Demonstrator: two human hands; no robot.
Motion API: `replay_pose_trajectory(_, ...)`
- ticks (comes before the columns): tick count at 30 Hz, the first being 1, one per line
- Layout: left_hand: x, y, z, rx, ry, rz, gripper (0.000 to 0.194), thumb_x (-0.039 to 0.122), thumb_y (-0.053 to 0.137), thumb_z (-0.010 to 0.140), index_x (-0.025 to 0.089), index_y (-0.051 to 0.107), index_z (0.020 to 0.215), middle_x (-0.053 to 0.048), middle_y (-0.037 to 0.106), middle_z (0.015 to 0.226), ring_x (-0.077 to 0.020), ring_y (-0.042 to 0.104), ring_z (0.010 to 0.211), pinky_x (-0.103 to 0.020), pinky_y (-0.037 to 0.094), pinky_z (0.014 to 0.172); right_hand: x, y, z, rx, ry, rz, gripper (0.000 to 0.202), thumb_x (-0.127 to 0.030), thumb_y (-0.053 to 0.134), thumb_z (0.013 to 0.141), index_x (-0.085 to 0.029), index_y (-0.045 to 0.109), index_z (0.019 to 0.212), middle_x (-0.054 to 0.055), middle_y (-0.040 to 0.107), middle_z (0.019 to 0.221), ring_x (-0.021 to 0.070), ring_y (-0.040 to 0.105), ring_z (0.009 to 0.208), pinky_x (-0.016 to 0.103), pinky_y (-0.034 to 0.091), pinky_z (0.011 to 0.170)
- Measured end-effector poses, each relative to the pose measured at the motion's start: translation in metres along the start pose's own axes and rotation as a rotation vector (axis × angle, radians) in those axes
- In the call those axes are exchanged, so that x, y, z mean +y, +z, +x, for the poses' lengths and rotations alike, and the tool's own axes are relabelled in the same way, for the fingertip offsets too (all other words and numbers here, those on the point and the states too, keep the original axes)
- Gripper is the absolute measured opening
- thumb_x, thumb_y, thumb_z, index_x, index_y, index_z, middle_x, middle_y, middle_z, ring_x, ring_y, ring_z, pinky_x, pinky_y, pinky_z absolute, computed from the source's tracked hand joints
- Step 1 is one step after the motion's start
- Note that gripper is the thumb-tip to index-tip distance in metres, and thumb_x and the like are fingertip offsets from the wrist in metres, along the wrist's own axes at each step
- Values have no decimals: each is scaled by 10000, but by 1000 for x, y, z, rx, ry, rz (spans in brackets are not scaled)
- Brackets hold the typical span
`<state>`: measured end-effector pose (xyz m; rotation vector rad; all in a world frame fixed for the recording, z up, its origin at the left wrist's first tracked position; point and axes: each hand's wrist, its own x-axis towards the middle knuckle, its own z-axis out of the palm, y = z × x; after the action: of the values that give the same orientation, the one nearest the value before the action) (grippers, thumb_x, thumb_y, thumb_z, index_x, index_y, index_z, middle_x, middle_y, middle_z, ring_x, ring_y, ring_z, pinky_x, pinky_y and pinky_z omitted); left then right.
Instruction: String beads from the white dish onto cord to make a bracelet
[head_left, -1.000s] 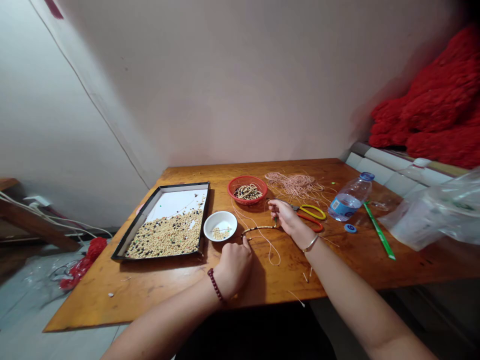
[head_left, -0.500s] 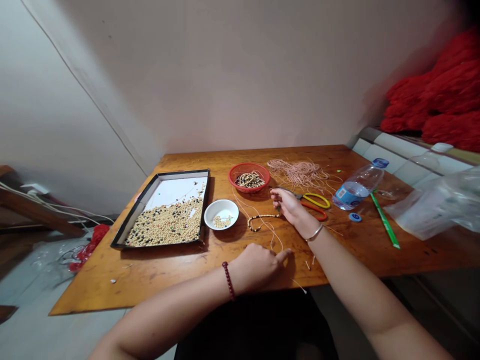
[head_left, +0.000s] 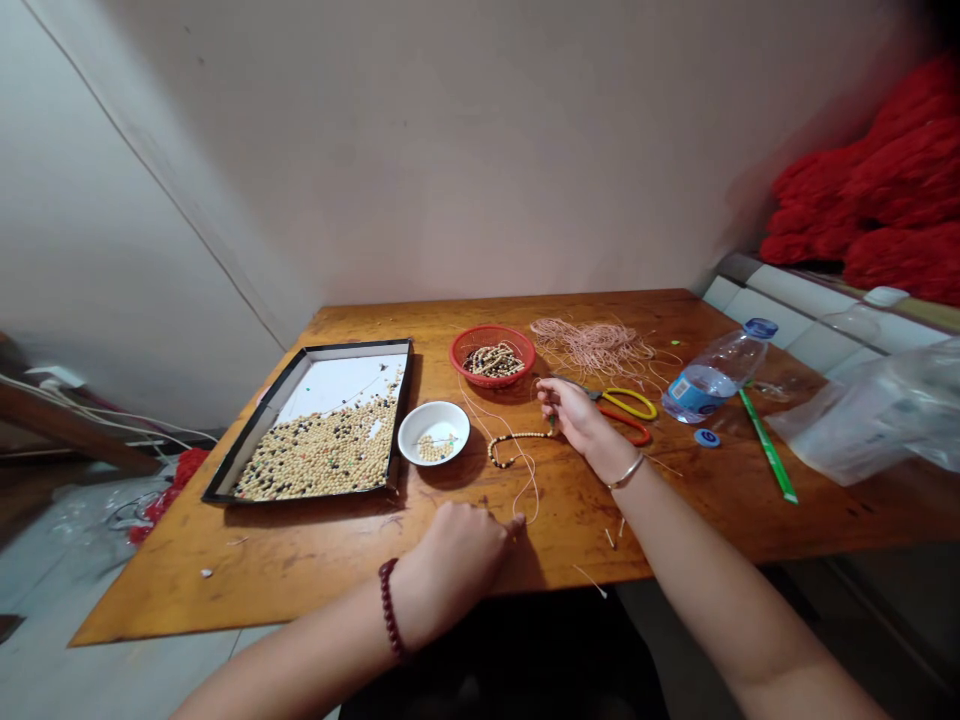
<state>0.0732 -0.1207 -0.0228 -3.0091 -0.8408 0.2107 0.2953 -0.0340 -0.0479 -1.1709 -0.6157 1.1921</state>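
My right hand [head_left: 571,415] is curled shut around one end of a bead string [head_left: 517,437]. The string has cream and dark beads, with a green bit close to my fingers, and curves across the wooden table. A thin pale pink cord [head_left: 537,480] runs from near the basket and loops down to the tips of my left hand [head_left: 461,560]. That hand is closed, palm down near the front edge, its fingertips meeting the cord; most of its fingers are hidden. Scissors [head_left: 628,402] with yellow and orange handles lie just right of my right hand.
Left stands a black-edged tray [head_left: 307,350] of loose beads, beside a white bowl [head_left: 433,410] with several beads. Behind are a red basket [head_left: 492,380] of bead strings and a tangled pink cord heap [head_left: 596,345]. A water bottle [head_left: 709,385], blue cap [head_left: 706,438] and green strip [head_left: 769,450] lie right.
My left hand has moved left and slightly down, and the cord loop has shifted left with it. My right hand keeps its grip on the bead string. The view has shifted slightly.
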Motion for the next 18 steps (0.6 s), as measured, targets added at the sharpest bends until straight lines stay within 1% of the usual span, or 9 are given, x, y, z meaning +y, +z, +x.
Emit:
replay_pose_trajectory(1,-2,4,-7,0,-10,2,340,179,449,888,225,608,1185,-91,629,588,-246,605,492,-293,367,440,0,0,1,7,-3,1,102,-240,625,644,-188,549,600,-30,533,565,74,419,466,237,315,459)
replay_pose_trajectory(3,-7,10,-22,-15,10,-13,429,157,474,871,253,536,1285,-76,643,647,-215,600,506,-281,360,445,-1,-1,1,30,3,13,108,-229,628,645,-189,539,599,-28,544,562,83,454,483,240,338,483)
replay_pose_trajectory(5,-12,14,-36,-23,-4,-30,469,172,482,876,292,488,1330,-54,639,675,-187,594,522,-268,363,461,-3,-2,2,70,11,49,84,-217,613,655,-190,547,610,-24,564,571,93,493,510,242,365,518)
replay_pose_trajectory(8,-21,16,-55,-45,-42,-44,476,210,468,899,323,441,1361,-32,631,695,-177,597,578,-259,391,503,-6,-5,3,175,4,107,39,-207,575,671,-190,576,635,-21,596,609,93,533,555,234,385,560)
replay_pose_trajectory(13,-31,16,-79,-46,-125,-48,389,276,436,932,344,492,1311,-29,626,749,-162,613,669,-231,418,556,-9,-13,9,354,-64,82,44,-229,563,665,-196,574,638,-36,606,629,84,523,557,227,358,540)
replay_pose_trajectory(15,-35,13,-87,-47,-165,-64,365,296,427,937,342,519,1288,-33,628,759,-159,618,690,-221,420,561,-9,-15,12,395,-77,65,47,-240,563,656,-197,572,641,-40,605,622,85,518,551,225,348,525)
replay_pose_trajectory(18,-42,6,-95,-41,-241,-88,348,290,400,944,334,552,1253,-38,641,784,-160,629,712,-216,421,559,-8,-18,16,423,-92,65,56,-247,563,643,-192,568,644,-47,598,613,80,508,539,217,337,502)
